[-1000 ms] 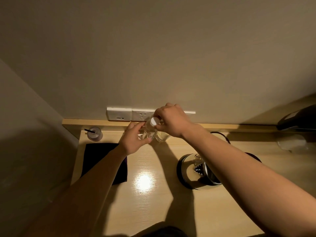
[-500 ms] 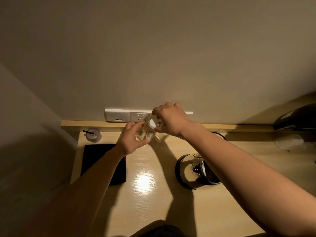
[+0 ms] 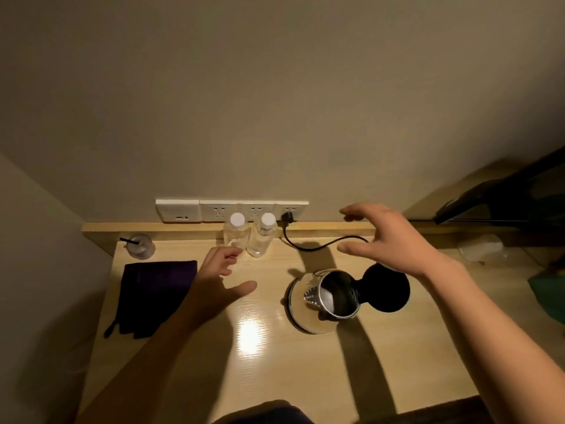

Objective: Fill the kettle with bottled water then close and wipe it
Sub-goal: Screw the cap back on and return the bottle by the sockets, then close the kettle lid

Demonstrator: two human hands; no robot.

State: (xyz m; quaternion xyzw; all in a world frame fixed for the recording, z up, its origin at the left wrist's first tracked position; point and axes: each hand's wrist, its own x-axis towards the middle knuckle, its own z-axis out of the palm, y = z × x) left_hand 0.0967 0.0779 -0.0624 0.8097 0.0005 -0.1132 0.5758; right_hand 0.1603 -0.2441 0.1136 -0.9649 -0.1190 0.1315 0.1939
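Two clear bottles with white caps stand side by side against the back ledge, the left bottle point(image 3: 234, 235) and the right bottle point(image 3: 262, 237). The kettle point(image 3: 324, 296) sits mid-table with its black lid point(image 3: 385, 288) flipped open to the right. My left hand point(image 3: 220, 278) hovers open just in front of the left bottle, holding nothing. Above and behind the kettle, my right hand point(image 3: 386, 237) is spread open and empty. A dark folded cloth point(image 3: 156, 293) lies at the left of the table.
A black power cord point(image 3: 318, 244) runs from the wall socket strip point(image 3: 232, 210) to the kettle. A small glass with a black straw point(image 3: 140, 246) stands at the back left. A clear object point(image 3: 480, 247) and a dark screen point(image 3: 504, 194) are at the right.
Both hands have let go of the left bottle's cap and body. The left hand drew back toward me; the right hand swung right, over the kettle.
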